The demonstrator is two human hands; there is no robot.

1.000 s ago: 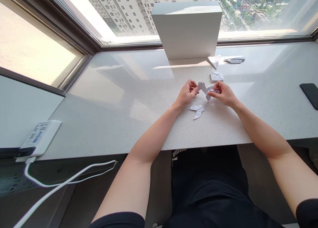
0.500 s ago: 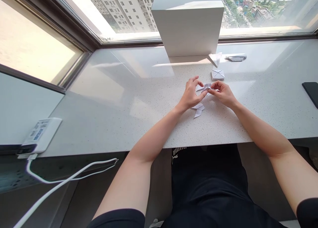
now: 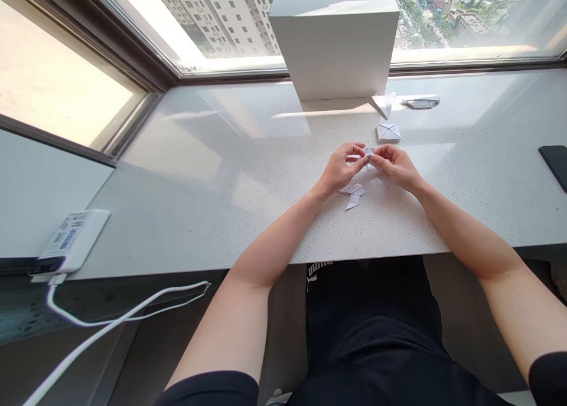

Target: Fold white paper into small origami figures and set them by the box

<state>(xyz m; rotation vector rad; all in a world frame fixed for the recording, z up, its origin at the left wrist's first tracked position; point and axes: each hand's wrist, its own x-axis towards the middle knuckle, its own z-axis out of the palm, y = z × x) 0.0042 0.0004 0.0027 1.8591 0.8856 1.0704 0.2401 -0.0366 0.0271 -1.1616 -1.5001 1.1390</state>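
The left hand (image 3: 341,169) and right hand (image 3: 396,167) have drawn closer, and the folded white paper piece (image 3: 368,157) between them has changed shape. Half a second ago, its flaps spread out to both sides; now it is gathered into a small, tight bundle, with only a pale top edge and a narrow point showing past the fingers. Both hands are curled and grasping it, their thumbs and forefingers meeting over the paper. The bundle is held near the middle of the speckled stone worktop (image 3: 221,217), and whether it touches the surface is hidden.

Just in front of the hands lies a second folded paper piece (image 3: 352,195), with two pointed flaps and no hand on it. Farther toward the back edge sit a creased paper square (image 3: 388,133), a pointed paper fold (image 3: 383,104) beside the white box (image 3: 334,46), and a flat, grey-toned paper fold (image 3: 420,103). A black smartphone (image 3: 556,167) lies at the right edge of the worktop. A white power bank (image 3: 73,241) sits near the front left corner, with its white cable (image 3: 128,311) running down past the front edge.
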